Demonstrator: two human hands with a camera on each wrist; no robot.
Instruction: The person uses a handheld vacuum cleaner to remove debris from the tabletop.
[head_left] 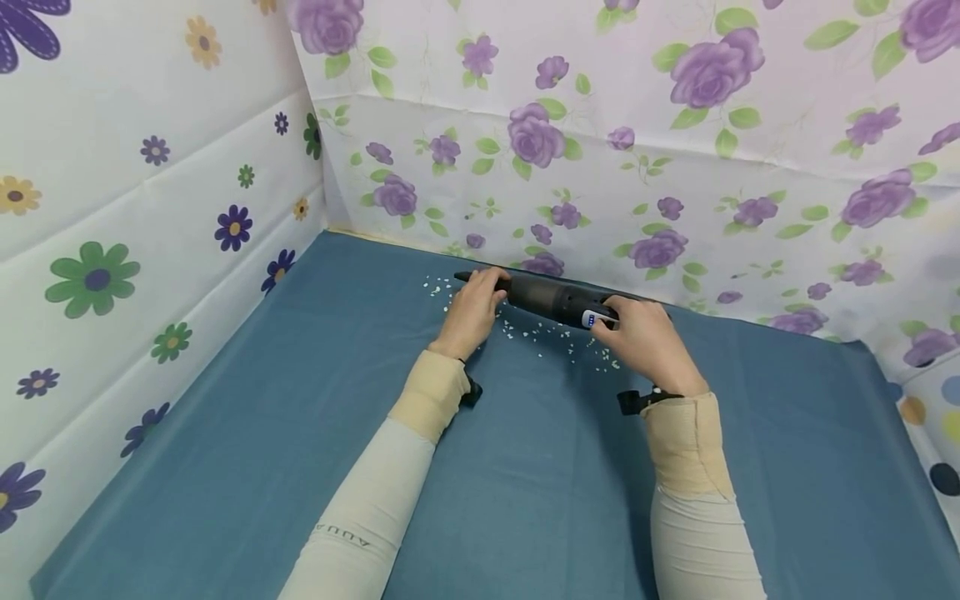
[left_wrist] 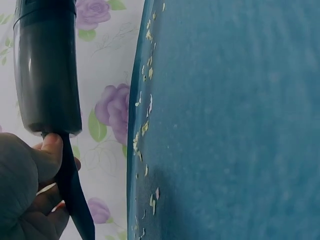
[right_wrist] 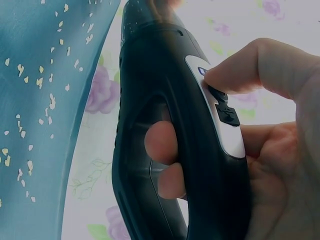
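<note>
A black handheld vacuum cleaner [head_left: 542, 297] is held level over the far part of the blue-covered table. My right hand [head_left: 643, 337] grips its looped handle; in the right wrist view the thumb [right_wrist: 235, 75] lies at the switch panel [right_wrist: 232, 130], with fingertips through the loop. In the head view a small blue display glows on that panel. My left hand [head_left: 471, 312] pinches the narrow crevice nozzle [left_wrist: 75, 195] just where it meets the smoky dust cup [left_wrist: 47, 75]. Scattered pale flakes [head_left: 536, 331] lie on the cloth below and in front of the vacuum cleaner.
Blue cloth [head_left: 510, 500] covers the table. A white wall sheet with purple roses [head_left: 536, 137] rises along the back edge, close behind the vacuum cleaner. Another flowered sheet [head_left: 93, 279] stands along the left side, and a dotted one [head_left: 948, 400] at the right.
</note>
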